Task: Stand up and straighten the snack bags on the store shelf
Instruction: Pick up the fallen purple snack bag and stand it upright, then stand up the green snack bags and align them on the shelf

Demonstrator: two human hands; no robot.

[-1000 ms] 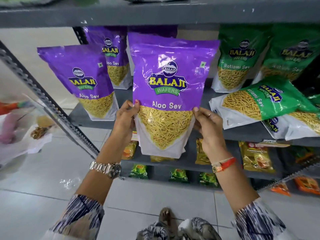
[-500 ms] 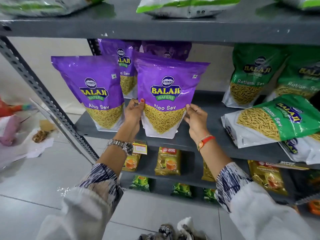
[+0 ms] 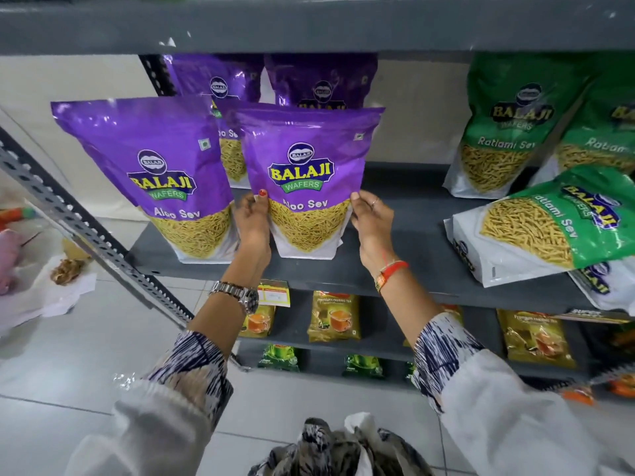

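A purple Aloo Sev bag (image 3: 307, 173) stands upright on the grey shelf (image 3: 405, 266). My left hand (image 3: 252, 223) grips its left edge and my right hand (image 3: 372, 221) holds its right edge. Another purple Aloo Sev bag (image 3: 154, 173) stands upright just to its left, and two more purple bags (image 3: 213, 84) stand behind. On the right, two green Ratlami Sev bags (image 3: 512, 121) stand at the back. In front of them a green bag (image 3: 546, 225) lies tipped over on another fallen bag (image 3: 604, 286).
The upper shelf board (image 3: 309, 25) hangs close above the bags. A slotted metal upright (image 3: 86, 231) slants at the left. Lower shelves hold tea packets (image 3: 335, 316). Bare shelf lies between the purple and green bags. Tiled floor lies below.
The held purple bag went from raised in front of the shelf to standing on the shelf board, pushed further in beside the left bag. Both hands stay on its sides.
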